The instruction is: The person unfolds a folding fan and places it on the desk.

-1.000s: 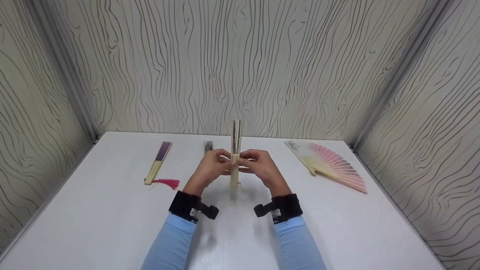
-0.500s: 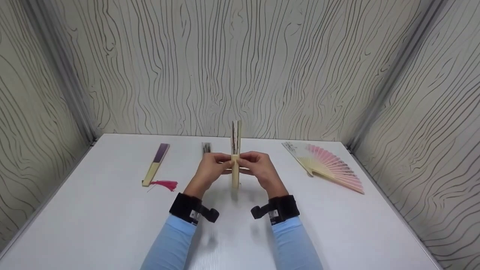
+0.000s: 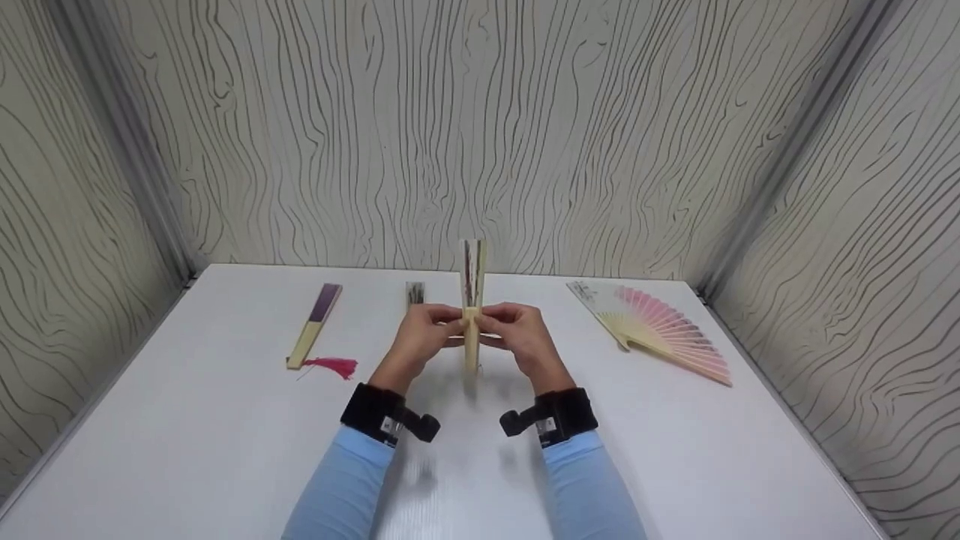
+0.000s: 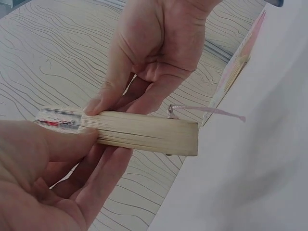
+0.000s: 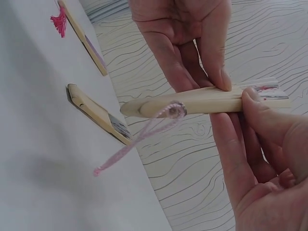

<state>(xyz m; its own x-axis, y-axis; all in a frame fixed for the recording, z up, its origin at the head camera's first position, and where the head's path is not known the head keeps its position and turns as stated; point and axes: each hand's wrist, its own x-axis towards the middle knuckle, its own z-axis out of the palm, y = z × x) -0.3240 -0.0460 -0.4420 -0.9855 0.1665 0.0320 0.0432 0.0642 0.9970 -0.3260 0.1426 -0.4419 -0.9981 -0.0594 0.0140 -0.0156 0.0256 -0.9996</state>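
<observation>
The folded fan (image 3: 472,346) was pinched by the left hand (image 3: 425,331) and the right hand (image 3: 520,334) above the white table (image 3: 225,442). By the right wrist camera, a cord loop (image 5: 130,146) and a dark-patterned fan (image 5: 95,112) were shown plainly; in the head view the latter was mostly hidden by the left hand. From the grip, the painted leaf (image 3: 471,274) was pointed toward twelve o'clock, the bare wood toward six. A purple fan (image 3: 314,325) was seen at nine, a spread pink fan (image 3: 664,330) at three.
</observation>
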